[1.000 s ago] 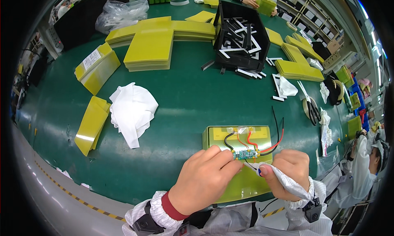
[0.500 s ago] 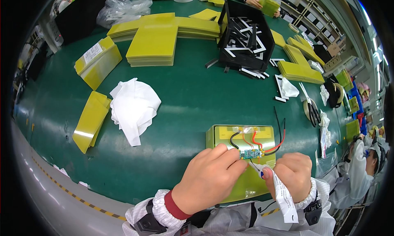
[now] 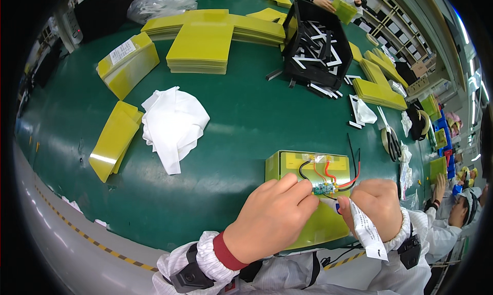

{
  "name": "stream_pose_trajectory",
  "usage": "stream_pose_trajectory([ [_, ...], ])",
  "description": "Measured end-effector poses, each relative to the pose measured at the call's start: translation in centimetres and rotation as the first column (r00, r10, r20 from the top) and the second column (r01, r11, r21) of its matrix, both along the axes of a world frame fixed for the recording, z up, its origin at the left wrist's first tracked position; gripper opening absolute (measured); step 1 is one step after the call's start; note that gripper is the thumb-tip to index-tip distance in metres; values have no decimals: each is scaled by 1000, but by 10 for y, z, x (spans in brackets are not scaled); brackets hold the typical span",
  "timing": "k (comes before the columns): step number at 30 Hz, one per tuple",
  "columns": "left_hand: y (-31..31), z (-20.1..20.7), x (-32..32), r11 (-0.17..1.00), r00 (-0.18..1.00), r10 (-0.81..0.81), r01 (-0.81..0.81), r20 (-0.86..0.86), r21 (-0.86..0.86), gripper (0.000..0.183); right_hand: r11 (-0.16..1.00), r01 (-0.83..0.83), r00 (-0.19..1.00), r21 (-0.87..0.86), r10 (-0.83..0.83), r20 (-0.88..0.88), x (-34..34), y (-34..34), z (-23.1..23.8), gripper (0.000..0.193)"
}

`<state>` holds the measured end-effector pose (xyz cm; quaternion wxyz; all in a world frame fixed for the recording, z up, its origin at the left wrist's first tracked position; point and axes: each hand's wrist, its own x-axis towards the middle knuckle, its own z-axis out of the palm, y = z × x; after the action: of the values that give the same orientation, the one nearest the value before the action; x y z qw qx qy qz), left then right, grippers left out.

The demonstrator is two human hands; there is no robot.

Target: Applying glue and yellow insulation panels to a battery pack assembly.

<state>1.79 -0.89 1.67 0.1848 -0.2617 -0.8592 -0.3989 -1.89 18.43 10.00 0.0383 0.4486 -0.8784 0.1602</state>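
On the near edge of the green table lies a yellow-green block-shaped battery pack (image 3: 321, 227). Black and red wires (image 3: 351, 183) run from its taped far part to a small green circuit board (image 3: 324, 188) above it. My left hand (image 3: 275, 208) pinches the board's left end, its fingertips partly hidden behind the knuckles. My right hand (image 3: 379, 206) is closed round a flattened white squeeze tube (image 3: 368, 231) with printing and a blue patch. The tube's narrow end points at the board's near edge; whether it touches cannot be made out.
A crumpled white cloth (image 3: 173, 125) lies left, beside yellow sheets (image 3: 115, 138). Stacked yellow boards (image 3: 200, 46) and a black bin (image 3: 321, 71) of black and white strips stand farther back. Scissors (image 3: 393, 143) and tape rolls (image 3: 422, 123) lie right. Co-workers' hands (image 3: 324, 4) show at the back.
The view has shifted slightly, so table things sit a little differently in the picture. Both hands keep their grips; the tube's narrow end stays by the board.
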Motion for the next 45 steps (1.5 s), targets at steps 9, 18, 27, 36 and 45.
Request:
stream_pose_trajectory([
  [9,-1,-2,0,1000,1000,-3,3,4,3,10,998,-56,998,21,57,-35,2,1,-1,25],
  [18,-1,0,0,1000,1000,-13,13,18,-4,12,995,56,998,-77,-57,-14,2,9,-9,31],
  [27,-2,0,-1,1000,1000,-11,11,14,7,16,994,-108,992,-29,106,-72,2,1,1,35],
  [36,-2,2,-1,998,1000,-26,26,6,54,15,996,-84,992,-23,81,-100,-2,6,-4,36],
  [45,-2,4,-3,995,999,-50,49,9,84,16,951,70,997,-301,-63,33,0,32,18,35],
])
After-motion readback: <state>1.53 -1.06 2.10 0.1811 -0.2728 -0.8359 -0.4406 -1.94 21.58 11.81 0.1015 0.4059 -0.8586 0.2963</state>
